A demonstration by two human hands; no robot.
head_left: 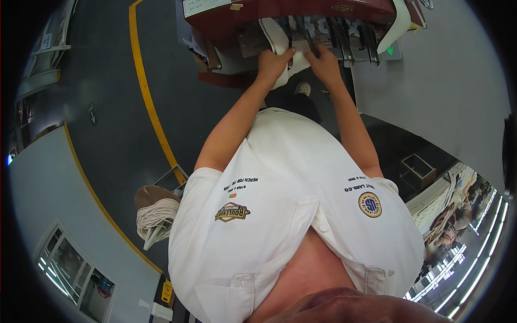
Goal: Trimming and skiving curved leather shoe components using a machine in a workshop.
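At a dark red machine (291,9), my two hands are side by side at its front. My left hand (273,65) is closed on a white, flexible sheet-like piece (276,35), with the thumb pointing right across it. That piece curves up toward the machine's metal parts and has a notched edge at its upper left. Its lower part hangs below my left hand. My right hand (325,63) pinches the piece's right side, close to a thin dark rod (309,39). Its fingertips are partly hidden. What kind of article the white piece is, I cannot make out.
Dark metal plates (340,40) project from the machine right of my right hand. My shoe (303,88) shows below the machine. Behind me on the left stands a round brown seat or board with a bundle of white cord (157,216). A yellow line (145,86) runs along the floor.
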